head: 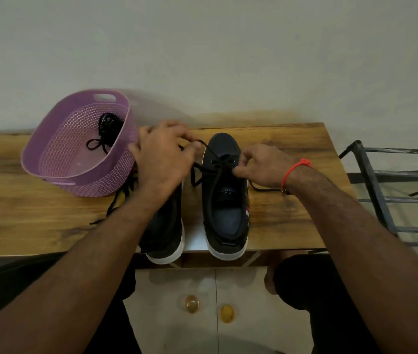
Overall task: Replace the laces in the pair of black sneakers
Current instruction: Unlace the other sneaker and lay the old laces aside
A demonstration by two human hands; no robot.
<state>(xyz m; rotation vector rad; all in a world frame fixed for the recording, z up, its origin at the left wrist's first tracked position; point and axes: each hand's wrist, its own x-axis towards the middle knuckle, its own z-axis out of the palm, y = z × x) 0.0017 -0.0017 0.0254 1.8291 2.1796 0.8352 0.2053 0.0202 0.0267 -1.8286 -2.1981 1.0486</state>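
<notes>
Two black sneakers with white soles stand side by side on the wooden table (292,221), toes pointing away from me. The right sneaker (224,200) has a black lace (217,167) threaded through its front eyelets. My left hand (163,159) pinches one end of that lace up and to the left. My right hand (264,166) pinches the other end at the shoe's right side. The left sneaker (164,231) lies mostly hidden under my left forearm. A loose black lace (118,200) trails on the table to its left.
A purple perforated basket (57,154) sits at the left of the table, with a bundled black lace (106,132) inside. A dark metal rack (391,190) stands off the table's right end. A plain wall rises right behind the table.
</notes>
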